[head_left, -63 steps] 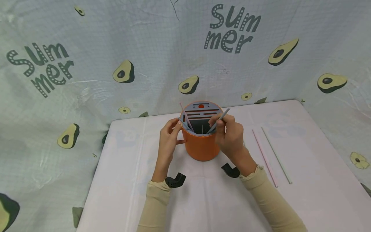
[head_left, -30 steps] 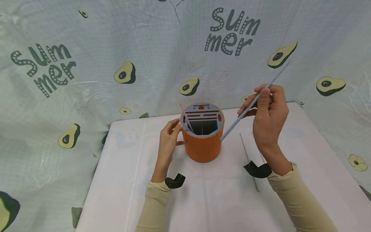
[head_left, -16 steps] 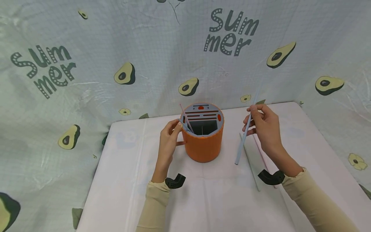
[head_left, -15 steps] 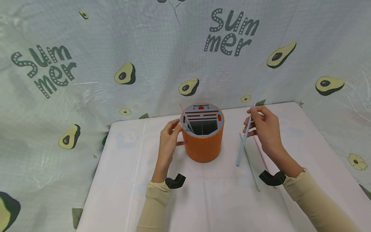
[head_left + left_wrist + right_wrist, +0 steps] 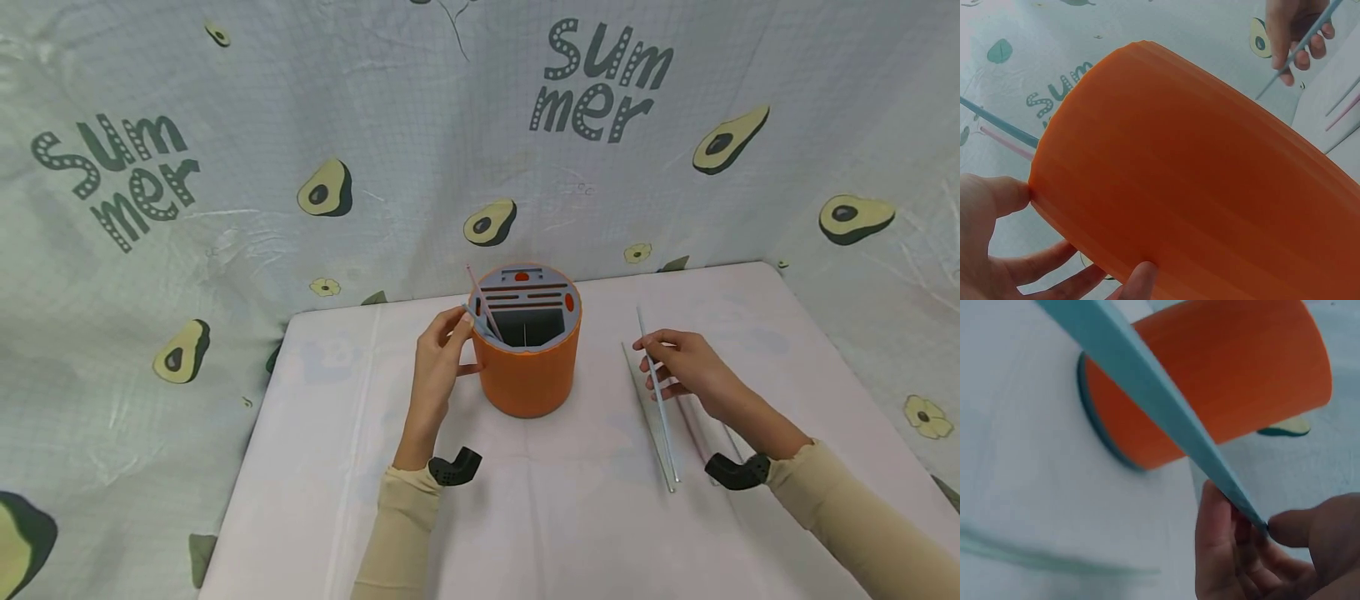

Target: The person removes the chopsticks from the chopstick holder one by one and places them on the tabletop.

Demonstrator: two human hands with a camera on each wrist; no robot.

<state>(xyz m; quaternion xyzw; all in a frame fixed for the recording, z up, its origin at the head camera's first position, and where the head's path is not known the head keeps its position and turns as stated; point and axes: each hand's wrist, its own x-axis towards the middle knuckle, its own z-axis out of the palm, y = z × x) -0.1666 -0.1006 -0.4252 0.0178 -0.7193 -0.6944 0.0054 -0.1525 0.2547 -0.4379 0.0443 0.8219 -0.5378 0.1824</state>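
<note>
An orange cylindrical desk organizer (image 5: 528,383) with a grey slotted top stands on the table. My left hand (image 5: 435,358) grips its left side, fingers at the rim. A pink straw (image 5: 483,302) and a blue straw (image 5: 480,322) lean out of its front compartment near those fingertips. To the organizer's right, my right hand (image 5: 693,367) pinches another light blue straw (image 5: 1166,412) between thumb and fingers. The held straw slants low over the table, its near end close beside the end of a green straw (image 5: 632,371) lying there.
A pink straw (image 5: 696,433) lies beneath the right hand, and another thin straw (image 5: 733,443) shows beside the wrist. The white table (image 5: 360,500) ends at the back against a hanging sheet (image 5: 405,125) printed with avocados.
My right hand has drawn the blue straw out of the organizer, swung it right and lowered it toward the table beside the other straws. My left hand stays at the organizer.
</note>
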